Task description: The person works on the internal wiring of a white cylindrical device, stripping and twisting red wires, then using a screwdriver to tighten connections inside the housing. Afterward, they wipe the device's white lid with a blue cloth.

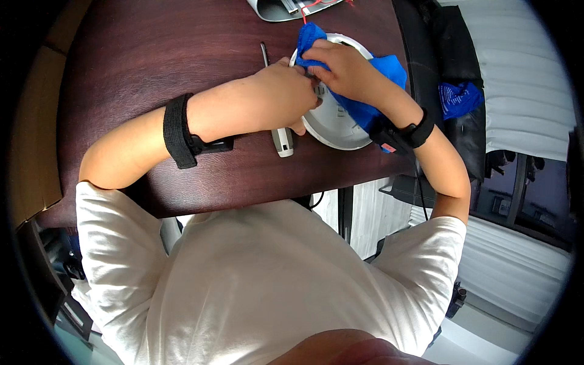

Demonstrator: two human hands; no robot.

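A round white dish-like housing (330,129) rests near the right end of the dark wooden table. My left hand (289,91) is closed at its left edge, fingers curled over the rim; part of the grip is hidden. Bunched in the closed fingers of my right hand (347,70) is a blue cloth (359,111), pressed against the upper left of the housing. One end of the cloth sticks up above the fingers, and the rest drapes across the housing and over its right side. Under my left hand lies a screwdriver (283,143) with a grey-white handle, its shaft pointing away from me.
At the table's far edge sits a grey curved piece (274,10) with a red cord (316,5). A black chair (453,48) beyond the right edge bears another blue cloth (460,99). Cardboard (36,134) stands along the left side. White curtains hang at the right.
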